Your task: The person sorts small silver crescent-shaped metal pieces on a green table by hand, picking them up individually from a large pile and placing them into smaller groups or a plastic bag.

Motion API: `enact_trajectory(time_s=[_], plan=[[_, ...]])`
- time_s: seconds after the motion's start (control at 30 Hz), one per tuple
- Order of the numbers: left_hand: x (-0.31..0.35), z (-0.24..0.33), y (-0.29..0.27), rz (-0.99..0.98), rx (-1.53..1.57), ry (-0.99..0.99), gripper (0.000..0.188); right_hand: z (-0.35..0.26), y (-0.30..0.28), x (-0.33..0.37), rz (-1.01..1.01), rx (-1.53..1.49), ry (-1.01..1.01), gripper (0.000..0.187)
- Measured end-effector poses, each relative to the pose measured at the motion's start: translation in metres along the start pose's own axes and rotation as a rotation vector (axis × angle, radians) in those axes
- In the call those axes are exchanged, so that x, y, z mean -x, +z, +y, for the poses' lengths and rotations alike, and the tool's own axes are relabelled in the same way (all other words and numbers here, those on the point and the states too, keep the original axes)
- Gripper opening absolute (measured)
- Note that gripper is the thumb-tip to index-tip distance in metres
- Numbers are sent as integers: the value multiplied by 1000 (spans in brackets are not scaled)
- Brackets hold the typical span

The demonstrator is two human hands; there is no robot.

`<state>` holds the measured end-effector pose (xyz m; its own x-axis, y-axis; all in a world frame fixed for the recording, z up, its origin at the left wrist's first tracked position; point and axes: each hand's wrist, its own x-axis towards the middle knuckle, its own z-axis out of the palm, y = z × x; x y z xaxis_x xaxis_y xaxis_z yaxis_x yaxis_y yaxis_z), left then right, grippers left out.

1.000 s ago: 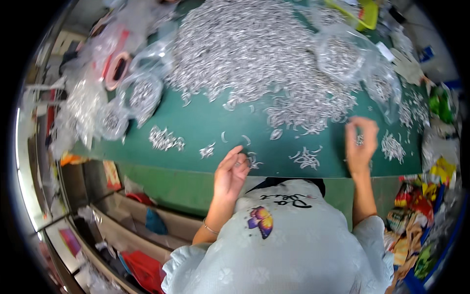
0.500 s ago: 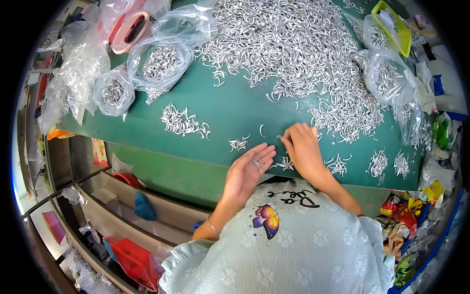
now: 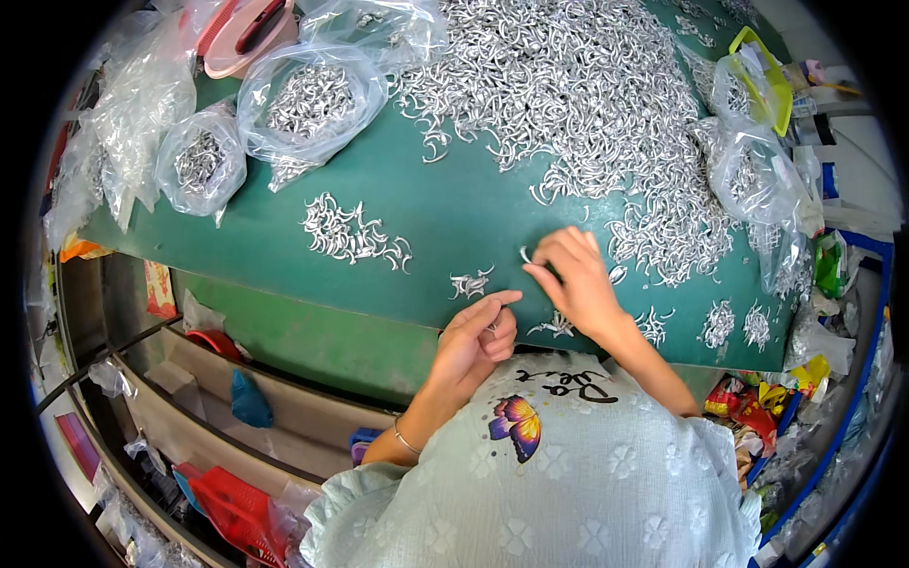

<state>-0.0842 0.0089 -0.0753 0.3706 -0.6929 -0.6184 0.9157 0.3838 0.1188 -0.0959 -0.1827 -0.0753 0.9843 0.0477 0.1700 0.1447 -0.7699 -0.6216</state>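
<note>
My right hand (image 3: pixel 579 289) is above the green table, thumb and forefinger pinching a small curved silver metal piece (image 3: pixel 525 254). Beside it, my left hand (image 3: pixel 476 339) is half curled near the table's front edge, forefinger stretched out and the other fingers folded in. A bit of silver shows between those folded fingers, probably another curved piece, mostly hidden. Small groups of the same pieces lie close by: one pile (image 3: pixel 469 283) just beyond my left hand, another (image 3: pixel 557 325) between my hands, and a third (image 3: pixel 653 327) beside my right forearm.
A large heap of curved pieces (image 3: pixel 568 85) covers the table's far side. A looser pile (image 3: pixel 350 232) lies left, with two small piles (image 3: pixel 718 324) at right. Open plastic bags (image 3: pixel 312 104) of pieces and a pink basket (image 3: pixel 248 38) stand far left; a yellow-green basket (image 3: pixel 772 80) far right.
My left hand has turned and curled its fingers from an open, palm-up pose. My right hand has shifted slightly left, now showing a curved piece in its fingertips. The view has shifted slightly.
</note>
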Motion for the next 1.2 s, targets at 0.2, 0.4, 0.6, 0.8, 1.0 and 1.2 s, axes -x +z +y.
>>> enact_trajectory(time_s=[0.2,0.4,0.6,0.8,1.0,1.2], plan=[[-8,0,6,22,-39,15,27,36,-30,0,325,323,181,11],[-13,0,5,-6,1,16,27,47,-16,-5,231,410,234,11],[-19,-2,9,2,-35,19,27,39,-32,6,270,346,257,12],[-12,-4,15,27,-121,56,23,38,-16,-2,207,428,198,17],[3,-9,-1,89,-326,71,23,-1,-7,8,-43,-34,24,14],[20,-8,-19,161,-392,148,28,-19,17,0,19,-279,20,20]])
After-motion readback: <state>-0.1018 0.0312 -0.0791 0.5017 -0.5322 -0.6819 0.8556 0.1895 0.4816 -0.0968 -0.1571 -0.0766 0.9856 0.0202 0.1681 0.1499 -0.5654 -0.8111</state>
